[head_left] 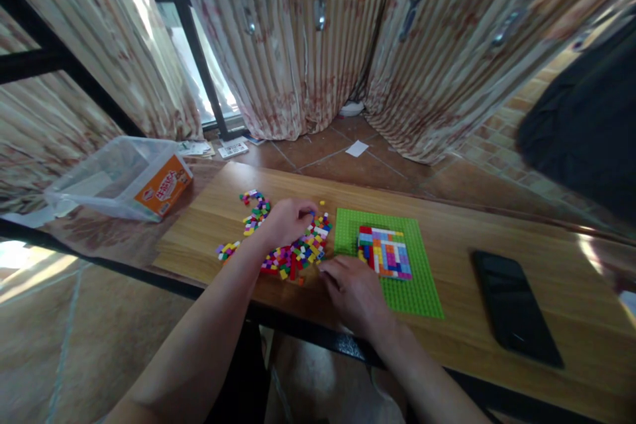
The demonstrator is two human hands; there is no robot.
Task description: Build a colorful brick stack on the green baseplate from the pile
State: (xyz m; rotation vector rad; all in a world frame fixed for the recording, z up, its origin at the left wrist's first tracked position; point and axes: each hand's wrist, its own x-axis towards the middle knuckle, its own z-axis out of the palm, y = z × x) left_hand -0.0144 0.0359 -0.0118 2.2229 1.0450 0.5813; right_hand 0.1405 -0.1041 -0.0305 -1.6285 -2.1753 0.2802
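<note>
Fingers (307,205) at one brick pile (294,255); one baseplate (421,291)

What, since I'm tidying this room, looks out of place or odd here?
A white sheet lies by itself on the tiled floor beyond the wooden table, perhaps dropped. The loose bricks spread untidily beneath the left hand. I see no obvious damage.

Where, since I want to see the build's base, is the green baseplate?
In the head view, the green baseplate lies right of centre on the wooden table, between the loose bricks and the black phone.
</note>
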